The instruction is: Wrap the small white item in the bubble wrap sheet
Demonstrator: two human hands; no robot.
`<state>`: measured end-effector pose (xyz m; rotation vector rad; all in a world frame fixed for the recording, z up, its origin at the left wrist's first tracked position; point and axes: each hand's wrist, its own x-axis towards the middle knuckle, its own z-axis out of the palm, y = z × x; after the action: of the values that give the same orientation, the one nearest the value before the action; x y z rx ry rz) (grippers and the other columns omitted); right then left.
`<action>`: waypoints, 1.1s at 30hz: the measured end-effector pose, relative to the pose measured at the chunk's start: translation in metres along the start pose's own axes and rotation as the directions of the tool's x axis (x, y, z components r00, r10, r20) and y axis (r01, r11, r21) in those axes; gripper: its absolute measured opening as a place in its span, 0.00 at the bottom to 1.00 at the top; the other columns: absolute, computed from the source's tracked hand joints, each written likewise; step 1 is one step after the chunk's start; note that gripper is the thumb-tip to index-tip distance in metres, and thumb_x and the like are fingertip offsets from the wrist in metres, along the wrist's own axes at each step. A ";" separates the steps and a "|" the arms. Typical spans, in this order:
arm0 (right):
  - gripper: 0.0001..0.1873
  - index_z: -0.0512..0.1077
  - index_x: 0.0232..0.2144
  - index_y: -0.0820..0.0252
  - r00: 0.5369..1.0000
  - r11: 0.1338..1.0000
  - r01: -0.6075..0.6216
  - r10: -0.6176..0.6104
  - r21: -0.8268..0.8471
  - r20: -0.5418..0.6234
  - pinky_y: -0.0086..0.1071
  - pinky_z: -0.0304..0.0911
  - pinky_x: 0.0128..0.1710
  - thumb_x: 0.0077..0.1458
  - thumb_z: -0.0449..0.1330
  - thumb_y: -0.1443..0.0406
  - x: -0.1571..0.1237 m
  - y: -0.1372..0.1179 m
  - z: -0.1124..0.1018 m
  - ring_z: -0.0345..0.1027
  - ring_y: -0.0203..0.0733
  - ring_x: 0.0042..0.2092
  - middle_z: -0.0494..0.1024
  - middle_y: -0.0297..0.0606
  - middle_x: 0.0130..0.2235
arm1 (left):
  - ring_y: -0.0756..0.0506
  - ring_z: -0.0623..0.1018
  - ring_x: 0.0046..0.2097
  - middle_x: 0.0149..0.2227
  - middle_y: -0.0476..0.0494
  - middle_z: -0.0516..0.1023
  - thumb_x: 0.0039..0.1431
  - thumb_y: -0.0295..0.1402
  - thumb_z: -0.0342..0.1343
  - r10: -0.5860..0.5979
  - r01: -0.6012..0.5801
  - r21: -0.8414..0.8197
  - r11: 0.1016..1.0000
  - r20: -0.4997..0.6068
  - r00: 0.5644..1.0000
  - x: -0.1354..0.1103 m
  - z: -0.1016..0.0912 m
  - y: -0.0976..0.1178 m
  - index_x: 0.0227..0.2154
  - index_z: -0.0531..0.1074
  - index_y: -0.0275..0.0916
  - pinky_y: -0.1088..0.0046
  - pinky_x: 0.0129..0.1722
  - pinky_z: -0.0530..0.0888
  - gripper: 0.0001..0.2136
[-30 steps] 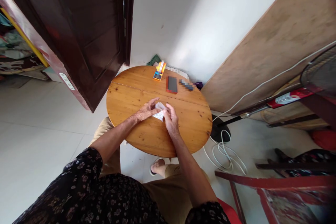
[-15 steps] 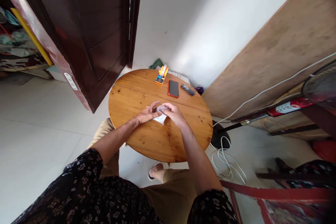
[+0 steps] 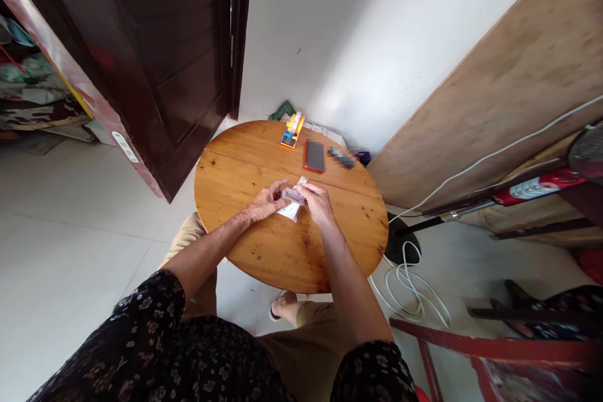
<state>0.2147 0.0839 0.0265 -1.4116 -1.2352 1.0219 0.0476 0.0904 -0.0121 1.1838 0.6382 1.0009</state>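
Observation:
A small piece of white paper (image 3: 293, 202) lies near the middle of a round wooden table (image 3: 264, 245). My left hand (image 3: 265, 201) rests on the paper's left side, fingers pressing it down. My right hand (image 3: 318, 202) pinches the paper's right part, lifted and folded a little off the table. Both hands meet over the paper.
At the table's far side lie an orange box (image 3: 293, 130), a red-cased phone (image 3: 314, 156) and a small dark object (image 3: 340, 157). A dark wooden door (image 3: 155, 56) stands left, a leaning board (image 3: 494, 75) right. A white cable (image 3: 409, 289) coils on the floor by a red chair (image 3: 494, 352).
My right hand has turned and lifted the paper's right edge, folding it toward the left hand. The left hand stays on the paper.

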 end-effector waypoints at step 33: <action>0.14 0.80 0.27 0.53 0.978 0.809 0.196 -0.200 -0.555 0.055 0.29 0.57 0.30 0.57 0.55 0.61 -0.026 -0.014 0.010 0.69 0.39 0.31 0.80 0.32 0.27 | 0.50 0.71 0.32 0.36 0.46 0.77 0.51 0.46 0.64 0.013 0.007 0.276 0.961 -0.071 0.997 0.000 -0.006 0.003 0.60 0.67 0.34 0.74 0.33 0.69 0.35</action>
<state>0.1992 0.0596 0.0388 -1.6689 -1.7296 0.5195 0.0417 0.0935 -0.0115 1.3968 0.8546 0.9819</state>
